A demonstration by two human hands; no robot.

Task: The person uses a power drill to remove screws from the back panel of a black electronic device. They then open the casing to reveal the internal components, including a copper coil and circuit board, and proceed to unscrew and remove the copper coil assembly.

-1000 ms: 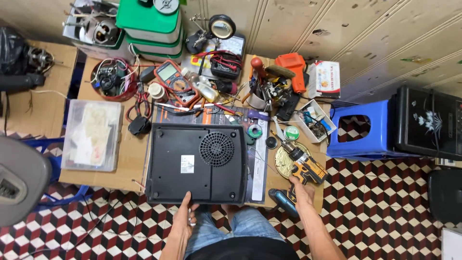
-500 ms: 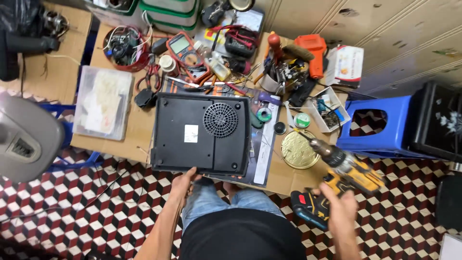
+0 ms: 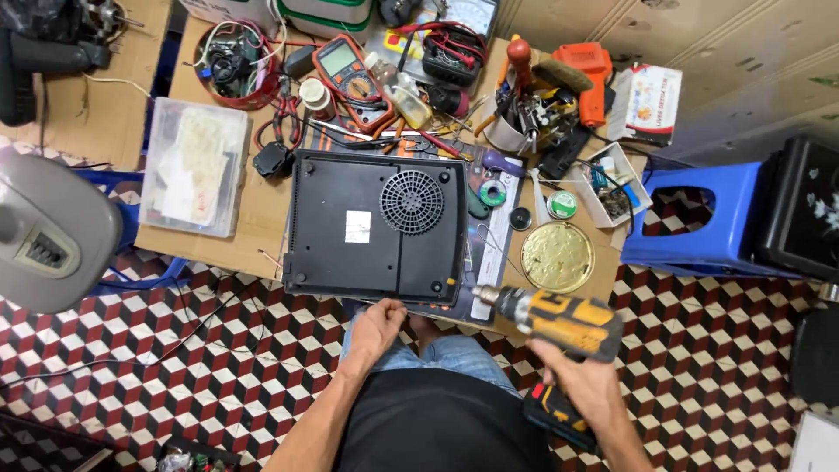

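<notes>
Overhead view of a cluttered workbench (image 3: 262, 210) on which a black square appliance (image 3: 374, 229) lies underside up, its round fan grille (image 3: 412, 201) uppermost, near the front edge of the bench. Compared with the view half a second earlier, the yellow-and-black cordless drill (image 3: 559, 322) has been carried inward from the person's right side, and its chuck is now held just beside the front right corner of the appliance; by this change the tool appears to be brought to bear on that corner, though no screw can be made out there. The right hand (image 3: 581, 385) is clenched around the drill's grip. The left hand (image 3: 377, 325) is rested at the front edge of the appliance, fingers curled on the rim; whether the edge is truly gripped cannot be told.

Containers: a clear lidded plastic box (image 3: 194, 166) at the left of the bench, through which pale contents are seen but not identified; a red round bowl (image 3: 234, 63) at the back left, filled with tangled wires and dark parts; a small white open tray (image 3: 612, 188) at the right, in which small components are held; a metal cup (image 3: 516, 122) at the back, from which tool handles project upright; a shallow gold round lid (image 3: 557, 256) beside the appliance, lying flat. An orange multimeter (image 3: 350, 68) is laid behind the appliance, and a blue plastic stool (image 3: 699, 214) stands to the right of the bench
</notes>
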